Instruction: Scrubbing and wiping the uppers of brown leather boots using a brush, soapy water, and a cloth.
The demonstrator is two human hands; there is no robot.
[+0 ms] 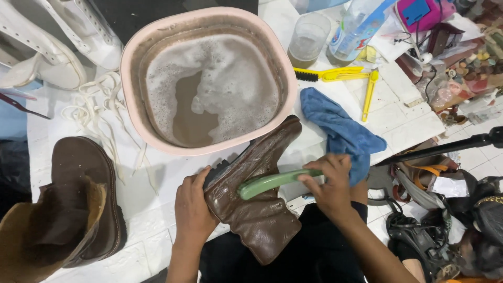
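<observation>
White tile-pattern covering is what I'm looking down at, spread over the whole surface, and it's pretty crowded. Dead centre is a pink basin full of murky brown water with foam on top. Just in front of it my left hand has its fingers wrapped around the sole side of a wet brown boot, which lies tilted with its toe pointing up toward the basin rim. My right hand is closed around the handle of a green brush, and the brush head is pressed against the boot's upper.

A second brown boot stands off to the left, well apart, shaft flopped open. White laces trail loose between it and the basin, and a pair of white sneakers sits at the top left corner.

On the right, a crumpled blue cloth lies just beside my right hand. Behind it are a yellow brush, a clear glass and a spray bottle. Past the right edge the room gets messy: heaps of dark bags and straps and a black tripod leg cutting across.
</observation>
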